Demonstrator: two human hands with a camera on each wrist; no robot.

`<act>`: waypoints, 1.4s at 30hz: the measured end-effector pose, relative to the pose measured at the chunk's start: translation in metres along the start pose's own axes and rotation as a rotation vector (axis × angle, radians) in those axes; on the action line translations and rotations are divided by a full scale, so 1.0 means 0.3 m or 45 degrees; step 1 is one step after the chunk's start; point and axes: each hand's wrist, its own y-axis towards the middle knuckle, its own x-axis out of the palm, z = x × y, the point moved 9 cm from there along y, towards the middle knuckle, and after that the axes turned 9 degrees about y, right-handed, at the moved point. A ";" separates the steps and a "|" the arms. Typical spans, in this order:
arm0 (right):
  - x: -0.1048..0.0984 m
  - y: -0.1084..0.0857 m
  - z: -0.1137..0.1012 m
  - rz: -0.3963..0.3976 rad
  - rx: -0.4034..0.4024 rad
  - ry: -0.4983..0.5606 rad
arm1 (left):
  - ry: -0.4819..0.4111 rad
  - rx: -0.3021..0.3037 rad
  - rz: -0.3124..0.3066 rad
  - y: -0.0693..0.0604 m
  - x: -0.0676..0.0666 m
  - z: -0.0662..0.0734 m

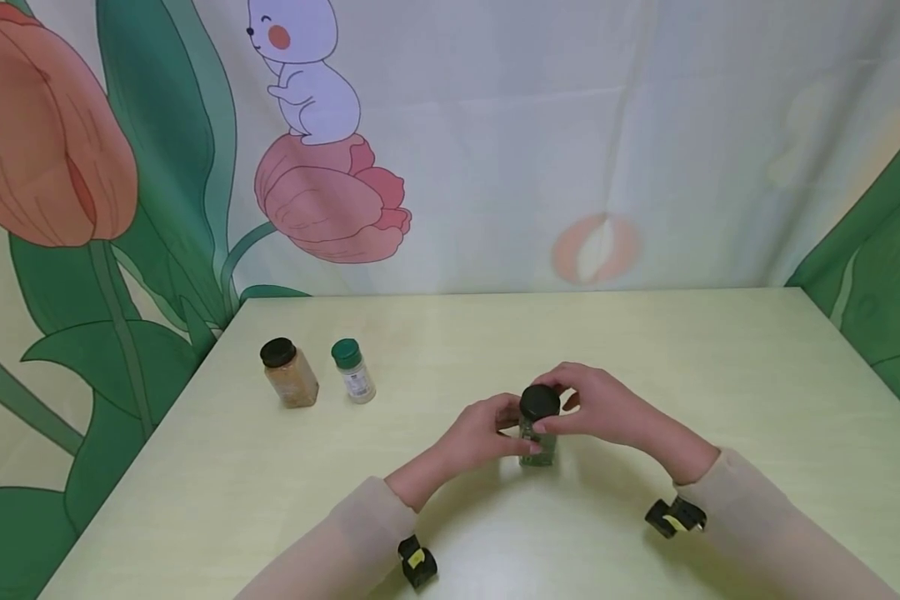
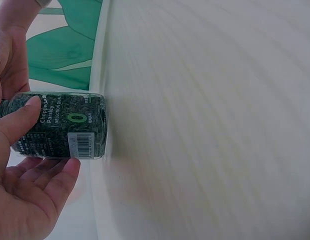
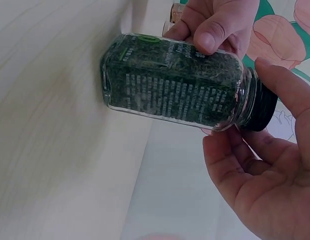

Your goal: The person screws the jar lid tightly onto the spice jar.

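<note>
A clear glass jar of chopped parsley stands upright on the table. Its black lid is on top. My left hand holds the jar's body from the left, with the thumb across the printed side, as the left wrist view shows; the fingers are on the opposite side. From the right, my right hand pinches the black lid between thumb and fingers. In the right wrist view the green flakes fill most of the glass, and the lid sits on the jar's neck.
Toward the back left of the pale table stand a black-capped jar of tan powder and a smaller green-capped shaker. A cloth printed with tulips hangs behind the table's back edge.
</note>
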 end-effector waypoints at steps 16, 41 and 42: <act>0.004 -0.010 0.003 0.037 -0.008 0.000 | -0.007 0.002 -0.001 0.006 0.000 -0.006; 0.019 -0.011 0.067 -0.100 -0.032 0.357 | 0.000 -0.049 0.002 0.005 0.000 -0.018; 0.019 -0.011 0.066 -0.093 -0.041 0.348 | 0.002 -0.050 0.003 0.005 0.000 -0.018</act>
